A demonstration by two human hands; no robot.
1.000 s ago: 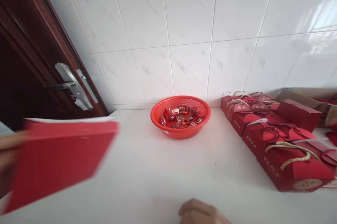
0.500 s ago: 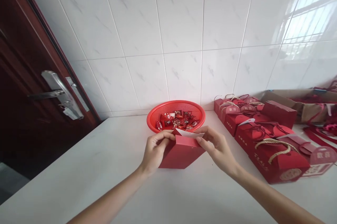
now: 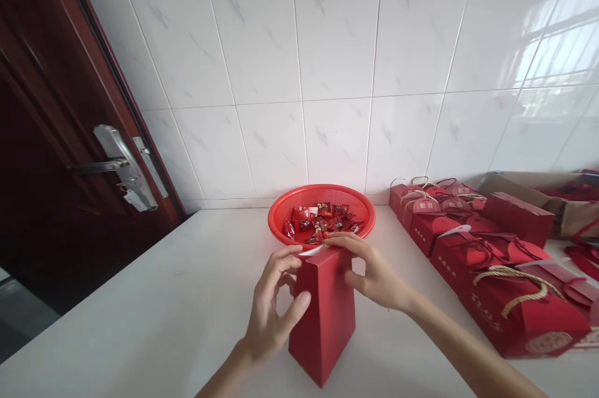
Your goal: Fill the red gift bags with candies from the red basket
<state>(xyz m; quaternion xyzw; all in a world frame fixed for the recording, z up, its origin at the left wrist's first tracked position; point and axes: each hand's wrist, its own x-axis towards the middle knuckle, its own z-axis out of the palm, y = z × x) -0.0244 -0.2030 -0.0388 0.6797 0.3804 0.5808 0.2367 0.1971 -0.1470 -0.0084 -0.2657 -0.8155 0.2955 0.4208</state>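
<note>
A red paper gift box [image 3: 334, 310] stands upright on the white table in front of me, one corner towards me, with white inner paper showing at its top. My right hand [image 3: 369, 267] grips its upper right part, fingers over the top edge and thumb against the right side. At the left, my left hand [image 3: 276, 304] has its fingers apart, fingertips at the top left edge and thumb spread in front of the left face. Just behind the box sits a red plastic basket [image 3: 277, 214] with wrapped candies [image 3: 322, 220] in it.
Several red gift boxes [image 3: 515, 304] with rope or ribbon handles stand in rows at the right. Behind them is a cardboard box [image 3: 515, 186] with red items. A tiled wall [image 3: 337, 142] backs the table, and a dark door [image 3: 60, 136] is at the left.
The red gift box has turned so that a corner faces me, and it stands more upright and nearer. My left hand has loosened from its top edge, its thumb now spread. The view has shifted slightly left.
</note>
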